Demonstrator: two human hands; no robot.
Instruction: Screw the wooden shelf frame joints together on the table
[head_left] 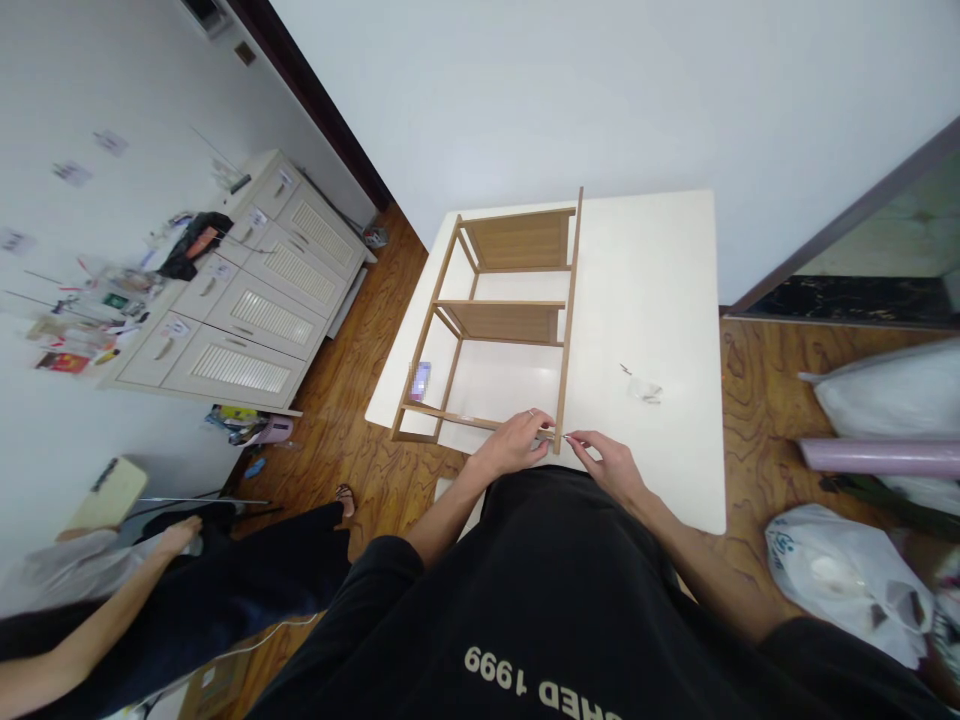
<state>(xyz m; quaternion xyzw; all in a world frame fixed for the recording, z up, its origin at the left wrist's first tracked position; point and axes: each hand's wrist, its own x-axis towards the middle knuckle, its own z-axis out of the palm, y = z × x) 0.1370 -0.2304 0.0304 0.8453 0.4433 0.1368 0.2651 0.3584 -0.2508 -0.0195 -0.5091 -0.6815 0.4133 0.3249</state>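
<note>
A wooden shelf frame [571, 300] lies on its side on the white table [645, 270], with two slatted panels between its rails. At its near right corner, my left hand [516, 442] is closed around the end of the near crossbar [457, 418], where it meets the long side rail. On the outer side of that same corner, my right hand [609, 464] pinches a small screw [568, 437] against the rail. The screw is tiny in view, and its tip cannot be made out.
Loose screws [625, 369] and a small clear bag [645, 390] lie on the table's right side. A phone-like object [421, 381] is at the frame's left. Another person [247, 590] sits at left, near a white cabinet [247, 300]. Plastic bags [840, 570] stand on the floor at right.
</note>
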